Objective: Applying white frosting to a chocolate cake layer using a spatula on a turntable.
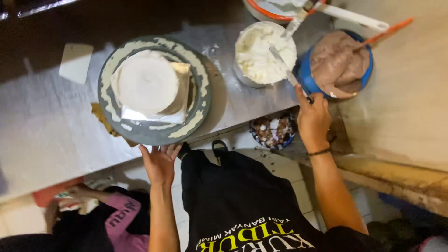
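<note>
While the left hand (159, 163) rests open-fingered on the six o'clock rim of the grey round turntable (154, 91) bearing a white frosted cake (147, 83), the right hand (312, 119) grips a metal spatula (283, 65), its blade reaching toward eleven o'clock into the white cream bowl (264, 52); a blue tub of brown frosting (338, 65) sits at that bowl's three o'clock.

A steel desk (42, 126) runs across the view, its dull surface catching a soft glare — the far edge falls into deep shadow. Below it lies a pale tiled floor (289, 179), worn and stained. To the right stands a beige wall (410, 93) with a grimy base — dim light overall.
</note>
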